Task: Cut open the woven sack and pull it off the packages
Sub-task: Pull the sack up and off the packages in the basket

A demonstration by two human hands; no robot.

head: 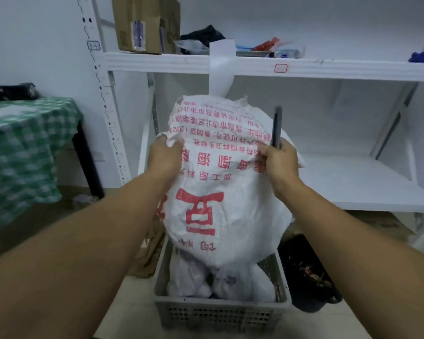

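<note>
A white woven sack with red printing stands upside down over a grey perforated crate. My left hand grips the sack's upper left fabric. At the upper right, my right hand pinches the sack and also holds a dark slim cutter that points upward. White plastic-wrapped packages show beneath the sack's lower edge inside the crate. The sack's top end looks torn and frayed.
White metal shelving stands right behind the crate, with cardboard boxes and clutter on its upper shelf. A table with a green checked cloth is at the left. A dark bin sits to the crate's right, brown cardboard to its left.
</note>
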